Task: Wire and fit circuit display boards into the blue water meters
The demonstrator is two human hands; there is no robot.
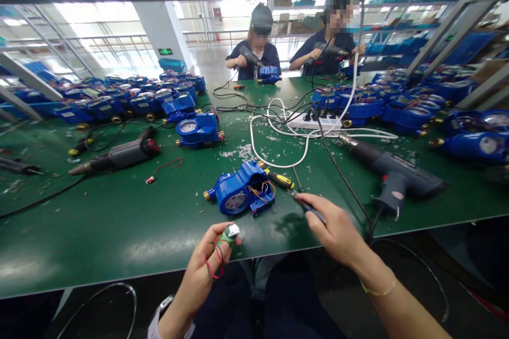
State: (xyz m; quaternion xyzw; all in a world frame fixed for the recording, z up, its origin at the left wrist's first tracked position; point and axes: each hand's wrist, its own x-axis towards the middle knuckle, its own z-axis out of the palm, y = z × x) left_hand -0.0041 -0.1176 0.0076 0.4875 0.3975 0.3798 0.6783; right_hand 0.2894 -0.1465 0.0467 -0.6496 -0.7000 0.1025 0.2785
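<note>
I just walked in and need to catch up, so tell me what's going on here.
The left hand holds a green-wrapped part with red and black wires; the right hand grips a slim tool. Just beyond them on the green table lies a blue meter, wires showing in its open compartment. Across the table, two people hold heat guns.

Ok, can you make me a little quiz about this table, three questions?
1. True or false: the left hand holds a green thing with wires.
2. What lies right beside the open blue meter? A) yellow-and-black handle, B) pillar, C) exit sign
3. Fill in: the power strip is coloured ____.

Key: 1 true; 2 A; 3 white
</note>
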